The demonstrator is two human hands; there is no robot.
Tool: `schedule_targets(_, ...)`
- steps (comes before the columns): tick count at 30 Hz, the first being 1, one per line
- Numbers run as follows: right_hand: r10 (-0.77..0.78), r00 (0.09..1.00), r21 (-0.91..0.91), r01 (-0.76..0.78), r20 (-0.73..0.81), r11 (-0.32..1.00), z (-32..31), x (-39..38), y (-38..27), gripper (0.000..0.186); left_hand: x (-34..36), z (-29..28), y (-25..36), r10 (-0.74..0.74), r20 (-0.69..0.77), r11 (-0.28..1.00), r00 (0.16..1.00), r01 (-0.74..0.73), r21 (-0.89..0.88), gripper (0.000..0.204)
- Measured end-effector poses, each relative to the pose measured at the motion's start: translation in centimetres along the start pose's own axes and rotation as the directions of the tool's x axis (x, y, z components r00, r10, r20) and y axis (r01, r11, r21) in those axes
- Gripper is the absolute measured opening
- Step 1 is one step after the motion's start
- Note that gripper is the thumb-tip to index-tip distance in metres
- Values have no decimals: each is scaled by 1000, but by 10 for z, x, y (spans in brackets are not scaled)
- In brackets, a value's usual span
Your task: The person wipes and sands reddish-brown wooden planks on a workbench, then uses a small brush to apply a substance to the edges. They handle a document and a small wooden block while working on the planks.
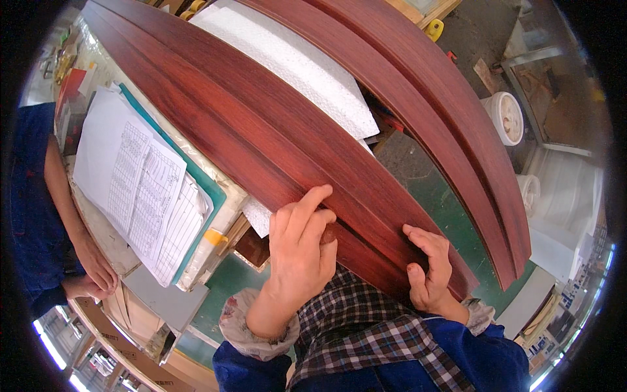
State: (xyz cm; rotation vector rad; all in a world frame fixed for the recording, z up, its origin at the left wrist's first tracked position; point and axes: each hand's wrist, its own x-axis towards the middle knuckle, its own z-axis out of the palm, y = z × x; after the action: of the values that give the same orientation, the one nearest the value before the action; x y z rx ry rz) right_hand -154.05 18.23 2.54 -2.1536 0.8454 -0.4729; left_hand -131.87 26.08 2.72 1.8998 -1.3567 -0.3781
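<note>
A long reddish-brown wood-grain board (261, 127) with a lengthwise groove runs from the far left to right in front of me. My left hand (300, 251) is over its near edge, fingers bent and thumb drawn in. A small reddish-brown bit shows between thumb and fingers; I cannot make out what it is. My right hand (430, 271) lies on the board's face close to its right end, thumb and forefinger apart, holding nothing loose. Beyond it, two matching boards (418, 85) lie side by side, apart from the first.
White foam (294, 65) lies between the boards. Printed sheets (130, 176) on a green clipboard (212, 189) rest on a wrapped stack at left. Another person's hands (95, 271) are beside it. White buckets (506, 117) stand on the floor at right. A yellow tape measure (434, 29) sits at the back.
</note>
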Motion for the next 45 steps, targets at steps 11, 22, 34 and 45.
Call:
schedule_targets(11, 3, 1000, 0, -3, -5, 1000, 0, 1, 0, 35, -3, 1, 0, 1, 27, 1000, 1000, -1, -25, 29)
schedule_targets(22, -174, 984, -77, 177, 45, 981, -2, 15, -3, 27, -22, 6, 7, -30, 2, 999, 1000, 30, 40, 30)
schedule_targets(34, -322, 942, -140, 307, -92, 941, 65, 115, -30, 17, -7, 28, -14, -279, -449, 960, 849, 248, -128, 22)
schedule_targets(45, -390, 920, -199, 378, -25, 904, 64, 109, -26, 21, -3, 29, -25, -333, -470, 943, 818, 278, -183, 25)
